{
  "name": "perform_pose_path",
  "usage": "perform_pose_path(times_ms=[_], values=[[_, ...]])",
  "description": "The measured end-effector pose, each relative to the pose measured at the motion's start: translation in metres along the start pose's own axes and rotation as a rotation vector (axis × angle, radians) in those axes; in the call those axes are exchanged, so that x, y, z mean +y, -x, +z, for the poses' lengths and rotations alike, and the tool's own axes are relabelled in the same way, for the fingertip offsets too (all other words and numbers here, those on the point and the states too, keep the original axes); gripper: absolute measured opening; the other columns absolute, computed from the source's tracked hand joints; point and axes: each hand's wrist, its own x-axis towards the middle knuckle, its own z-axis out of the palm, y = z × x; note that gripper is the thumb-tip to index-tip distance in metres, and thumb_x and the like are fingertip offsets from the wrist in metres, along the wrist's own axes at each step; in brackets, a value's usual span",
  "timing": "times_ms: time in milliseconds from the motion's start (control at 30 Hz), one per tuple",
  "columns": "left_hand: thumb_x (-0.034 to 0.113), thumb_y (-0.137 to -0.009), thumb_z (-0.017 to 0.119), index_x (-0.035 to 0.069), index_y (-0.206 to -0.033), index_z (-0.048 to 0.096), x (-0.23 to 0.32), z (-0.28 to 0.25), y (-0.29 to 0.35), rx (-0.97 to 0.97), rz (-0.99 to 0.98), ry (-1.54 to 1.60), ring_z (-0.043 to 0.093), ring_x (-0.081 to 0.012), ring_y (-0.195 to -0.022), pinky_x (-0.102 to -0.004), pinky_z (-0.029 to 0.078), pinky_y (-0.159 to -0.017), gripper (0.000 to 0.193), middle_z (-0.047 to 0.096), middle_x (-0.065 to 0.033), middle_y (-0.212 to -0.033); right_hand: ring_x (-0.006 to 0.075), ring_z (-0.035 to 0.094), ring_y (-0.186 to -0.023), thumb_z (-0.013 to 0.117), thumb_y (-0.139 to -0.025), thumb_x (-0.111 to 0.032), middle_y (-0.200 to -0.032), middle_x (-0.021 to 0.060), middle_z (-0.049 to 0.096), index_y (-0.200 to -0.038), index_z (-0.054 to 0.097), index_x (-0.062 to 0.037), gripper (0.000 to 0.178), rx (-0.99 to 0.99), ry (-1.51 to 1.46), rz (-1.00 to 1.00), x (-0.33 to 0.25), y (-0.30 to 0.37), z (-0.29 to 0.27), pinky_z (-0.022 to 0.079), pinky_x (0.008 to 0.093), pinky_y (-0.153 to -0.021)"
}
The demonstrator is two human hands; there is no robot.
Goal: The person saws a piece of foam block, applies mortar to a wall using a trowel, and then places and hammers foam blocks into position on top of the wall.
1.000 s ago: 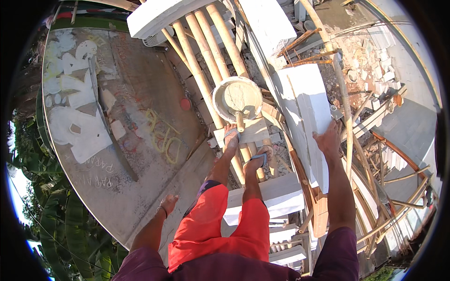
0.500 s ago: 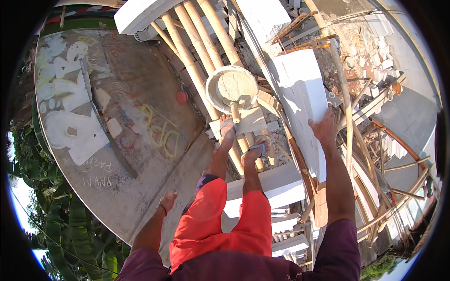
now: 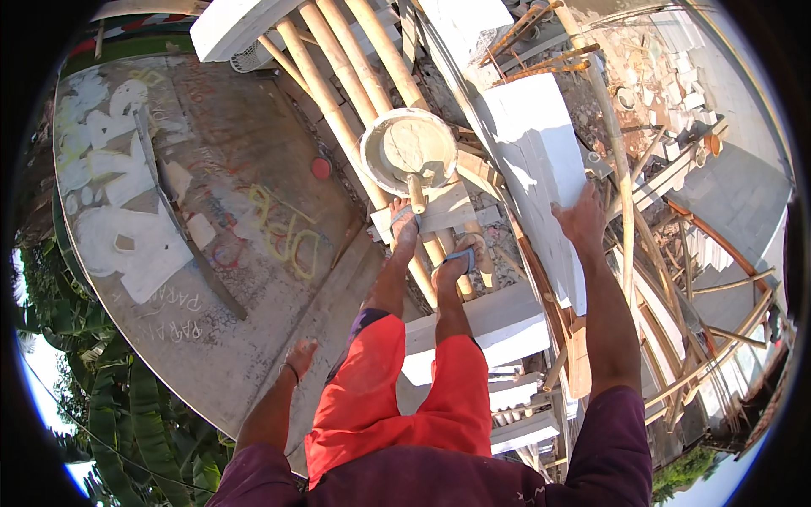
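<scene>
My right hand (image 3: 580, 218) is on the right edge of a white block wall (image 3: 534, 139), its thumb on top and its fingers bent over the side. Low on the left, my left hand (image 3: 299, 358) hangs loose with nothing in it, fingers slightly parted. A round bucket (image 3: 372, 171) of grey mortar stands beyond my feet. Inside it rests a tool whose wooden handle (image 3: 416, 194) sticks out over the near rim; the mortar hides its other end. My sandalled feet stand on a board (image 3: 439, 213) and bamboo poles (image 3: 355, 72).
Bamboo poles and white beams (image 3: 481, 325) span a gap over rubble. A painted concrete surface (image 3: 253, 287) fills the left, with a long dark strip (image 3: 190, 232) and a red round object (image 3: 321, 168) on it. More bamboo (image 3: 621, 152) and debris lie right.
The view has shifted slightly, so the bucket and poles sit a little farther up and left. My right hand stays on the wall edge; my left still hangs free.
</scene>
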Motion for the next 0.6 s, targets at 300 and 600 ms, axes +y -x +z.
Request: perform_pose_path(times_ms=[300,600], values=[[0.052,-0.094,0.056,0.001,-0.099,0.067,-0.001,0.015,-0.022,0.049,0.117,-0.007,0.065,-0.0306,-0.098,-0.0438,0.048,-0.086,0.053,0.070,-0.0188,-0.099,0.0439,0.055,-0.119,0.082,-0.075,-0.036,-0.127,0.0271,0.055,-0.134,0.041,0.0043,0.082,-0.065,0.013,0.037,-0.007,0.001,-0.006,0.045,0.0520,-0.102],[0.047,-0.094,0.062,-0.001,-0.126,0.060,0.197,-0.030,-0.061,0.009,0.397,0.185,0.066,-0.0295,-0.107,-0.0412,0.050,-0.091,0.058,0.071,-0.0192,-0.109,0.0450,0.052,-0.129,0.077,-0.084,-0.038,-0.146,0.0276,0.046,-0.153,0.024,0.0059,0.098,-0.128,0.024,-0.020,0.029,0.015,-0.021,0.045,0.0489,-0.105]])
